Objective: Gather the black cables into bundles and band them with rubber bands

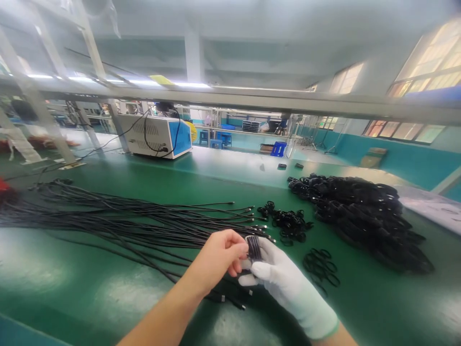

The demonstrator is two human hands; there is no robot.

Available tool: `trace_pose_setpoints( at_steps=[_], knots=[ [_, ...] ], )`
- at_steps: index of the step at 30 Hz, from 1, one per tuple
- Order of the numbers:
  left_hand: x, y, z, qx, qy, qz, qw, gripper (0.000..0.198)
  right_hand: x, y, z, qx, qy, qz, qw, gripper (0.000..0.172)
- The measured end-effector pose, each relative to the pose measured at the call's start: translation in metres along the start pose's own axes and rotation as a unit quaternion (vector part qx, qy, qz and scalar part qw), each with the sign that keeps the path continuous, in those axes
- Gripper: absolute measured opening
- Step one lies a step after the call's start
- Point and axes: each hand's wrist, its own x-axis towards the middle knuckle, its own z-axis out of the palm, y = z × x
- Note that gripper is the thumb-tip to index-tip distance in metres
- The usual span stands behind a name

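My bare left hand (221, 257) and my white-gloved right hand (277, 276) meet over the green table (108, 293). Between them sits a small coil of black cable (254, 247), wound round the gloved fingers. My left fingers pinch the coil from the left. A long spread of loose black cables (118, 218) lies to the left, its plug ends reaching toward my hands. A few cable ends (230, 299) lie under my wrists.
A big heap of coiled black cables (363, 211) lies at the right. Small black ties (288, 223) and thin loops (320, 266) sit between the heap and my hands. A white and blue machine (158, 136) stands at the back left.
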Motion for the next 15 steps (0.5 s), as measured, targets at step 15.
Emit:
trace_pose_setpoints(
  at_steps=[15],
  knots=[
    [-0.012,-0.014,0.001,0.112,0.02,0.038,0.993,0.009,-0.001,0.012,0.005,0.064,-0.001,0.023,0.998,0.043]
  ],
)
